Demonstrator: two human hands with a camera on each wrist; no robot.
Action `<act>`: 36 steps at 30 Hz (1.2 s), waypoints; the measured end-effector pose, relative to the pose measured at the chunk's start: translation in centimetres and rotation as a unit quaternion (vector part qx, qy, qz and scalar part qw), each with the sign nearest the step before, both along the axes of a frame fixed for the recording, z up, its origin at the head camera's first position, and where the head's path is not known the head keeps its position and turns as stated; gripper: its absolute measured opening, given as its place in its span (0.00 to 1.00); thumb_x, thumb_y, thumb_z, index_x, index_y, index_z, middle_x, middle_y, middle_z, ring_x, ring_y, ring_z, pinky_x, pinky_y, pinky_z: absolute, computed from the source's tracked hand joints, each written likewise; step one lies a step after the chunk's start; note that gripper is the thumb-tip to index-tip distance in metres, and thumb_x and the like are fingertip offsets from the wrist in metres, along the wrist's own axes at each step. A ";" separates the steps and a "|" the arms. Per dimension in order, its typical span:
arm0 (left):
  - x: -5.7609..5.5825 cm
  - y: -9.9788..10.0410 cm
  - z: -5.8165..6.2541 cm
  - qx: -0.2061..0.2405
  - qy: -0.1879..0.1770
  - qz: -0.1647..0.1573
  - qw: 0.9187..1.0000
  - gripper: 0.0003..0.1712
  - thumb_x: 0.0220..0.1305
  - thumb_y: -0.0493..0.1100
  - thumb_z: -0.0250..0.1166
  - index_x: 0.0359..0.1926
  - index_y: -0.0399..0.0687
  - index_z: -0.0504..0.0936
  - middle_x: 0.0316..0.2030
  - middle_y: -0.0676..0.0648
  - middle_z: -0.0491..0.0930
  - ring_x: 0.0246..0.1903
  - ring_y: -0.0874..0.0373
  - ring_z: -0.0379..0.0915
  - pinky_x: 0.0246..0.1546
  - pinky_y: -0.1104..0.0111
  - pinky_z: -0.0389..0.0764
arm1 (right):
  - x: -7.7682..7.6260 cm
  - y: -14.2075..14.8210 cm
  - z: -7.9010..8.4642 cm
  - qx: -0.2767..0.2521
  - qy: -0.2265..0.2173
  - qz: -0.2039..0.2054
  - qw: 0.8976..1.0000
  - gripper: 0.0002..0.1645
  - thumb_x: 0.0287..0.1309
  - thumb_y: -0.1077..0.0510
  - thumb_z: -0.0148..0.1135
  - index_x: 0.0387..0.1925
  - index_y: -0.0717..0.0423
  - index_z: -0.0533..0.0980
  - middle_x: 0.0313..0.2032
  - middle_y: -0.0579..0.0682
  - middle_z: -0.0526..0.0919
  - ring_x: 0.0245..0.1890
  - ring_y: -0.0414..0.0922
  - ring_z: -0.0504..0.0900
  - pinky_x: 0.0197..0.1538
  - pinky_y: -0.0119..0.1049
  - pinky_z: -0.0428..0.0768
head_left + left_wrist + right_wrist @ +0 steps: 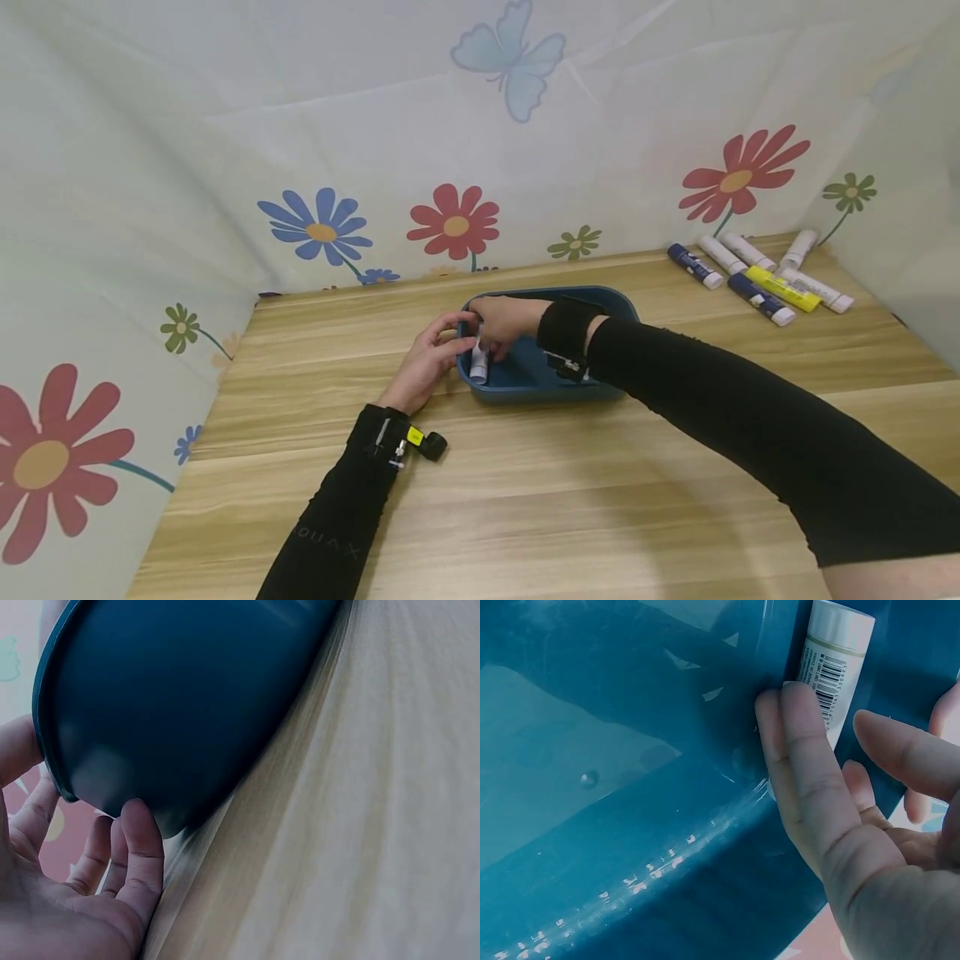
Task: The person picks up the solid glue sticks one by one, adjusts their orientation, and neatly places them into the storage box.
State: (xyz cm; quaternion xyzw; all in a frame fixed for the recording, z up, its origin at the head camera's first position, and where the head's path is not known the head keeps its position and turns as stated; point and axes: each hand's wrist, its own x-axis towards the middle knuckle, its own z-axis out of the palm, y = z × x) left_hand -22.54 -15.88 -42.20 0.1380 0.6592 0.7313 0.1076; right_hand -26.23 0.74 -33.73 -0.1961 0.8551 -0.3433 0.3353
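A dark blue plastic bin (pixel 551 397) stands on the table, its left end between my hands. My left hand (pixel 422 367) holds that end, thumb and index finger at the rim, other fingers curved by the outer wall (pixel 150 697). Inside, a white glue stick (pixel 478 367) lies along the left end wall; a barcode shows on this glue stick (pixel 838 664) in the right wrist view. My right hand (pixel 506 321) reaches into the bin. Its two extended fingers (pixel 810 750) rest beside the glue stick, and the thumb stands apart on the other side.
At the back right lie several white glue sticks (pixel 825 292), two navy ones (pixel 693 267) and a yellow one (pixel 783 289), some touching. A flowered cloth (pixel 375 100) hangs behind and beside the wooden table (pixel 525 500).
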 end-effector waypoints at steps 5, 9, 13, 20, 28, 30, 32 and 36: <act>0.1 0.0 -0.2 -0.001 -0.002 -0.004 1.000 0.20 0.62 0.42 0.61 0.55 0.51 0.71 0.54 0.42 0.65 0.47 0.48 0.66 0.38 0.64 0.74 | 0.1 -0.1 0.1 0.006 -0.004 0.021 1.000 0.20 0.55 0.72 0.54 0.49 0.62 0.63 0.40 0.61 0.72 0.39 0.53 0.76 0.41 0.42 0.80; 0.1 0.1 -0.3 0.002 -0.001 -0.003 1.000 0.20 0.62 0.42 0.61 0.55 0.51 0.70 0.54 0.42 0.65 0.46 0.48 0.66 0.37 0.64 0.74 | 0.0 -0.1 0.1 0.011 -0.005 0.032 0.999 0.20 0.55 0.72 0.53 0.49 0.62 0.62 0.41 0.61 0.72 0.39 0.52 0.76 0.41 0.42 0.80; 0.0 0.2 -0.4 0.001 0.003 0.002 1.000 0.20 0.62 0.42 0.61 0.55 0.50 0.70 0.54 0.42 0.64 0.46 0.48 0.66 0.37 0.65 0.74 | -0.1 0.0 0.3 0.013 -0.004 0.034 0.999 0.20 0.55 0.72 0.53 0.50 0.62 0.63 0.42 0.61 0.72 0.39 0.53 0.77 0.41 0.43 0.80; -0.1 0.2 -0.5 0.002 0.004 0.004 1.000 0.20 0.62 0.41 0.60 0.55 0.49 0.69 0.56 0.42 0.66 0.47 0.49 0.66 0.37 0.66 0.74 | -0.3 0.0 0.4 0.017 -0.003 0.027 0.999 0.20 0.56 0.71 0.54 0.50 0.63 0.62 0.42 0.61 0.72 0.37 0.55 0.78 0.41 0.44 0.80; 0.0 0.1 -0.4 0.005 0.001 -0.001 1.000 0.20 0.63 0.40 0.59 0.56 0.50 0.69 0.53 0.39 0.66 0.46 0.48 0.66 0.37 0.65 0.75 | -0.4 0.4 0.6 0.028 0.003 0.036 0.999 0.21 0.56 0.70 0.53 0.51 0.64 0.61 0.39 0.62 0.73 0.38 0.55 0.77 0.41 0.44 0.80; 0.0 0.1 -0.4 0.005 0.001 -0.003 1.000 0.20 0.63 0.39 0.58 0.56 0.50 0.68 0.53 0.38 0.65 0.46 0.47 0.66 0.37 0.65 0.75 | -0.4 0.5 0.6 0.029 0.007 0.038 0.999 0.21 0.56 0.70 0.53 0.51 0.64 0.61 0.40 0.63 0.73 0.39 0.55 0.76 0.41 0.44 0.80; 0.0 0.0 -0.3 0.006 0.002 -0.004 1.000 0.20 0.63 0.39 0.59 0.56 0.49 0.68 0.54 0.39 0.65 0.47 0.47 0.66 0.37 0.65 0.75 | -0.4 0.6 0.7 0.032 0.010 0.040 0.999 0.21 0.57 0.69 0.52 0.51 0.64 0.61 0.40 0.63 0.73 0.39 0.55 0.76 0.41 0.44 0.80; -0.1 0.1 -0.2 0.002 0.001 -0.004 1.000 0.22 0.62 0.42 0.61 0.56 0.50 0.69 0.54 0.40 0.63 0.47 0.48 0.66 0.39 0.64 0.75 | -0.5 0.9 0.6 0.037 0.013 0.038 0.998 0.22 0.58 0.69 0.51 0.54 0.61 0.60 0.41 0.64 0.74 0.39 0.55 0.77 0.41 0.43 0.80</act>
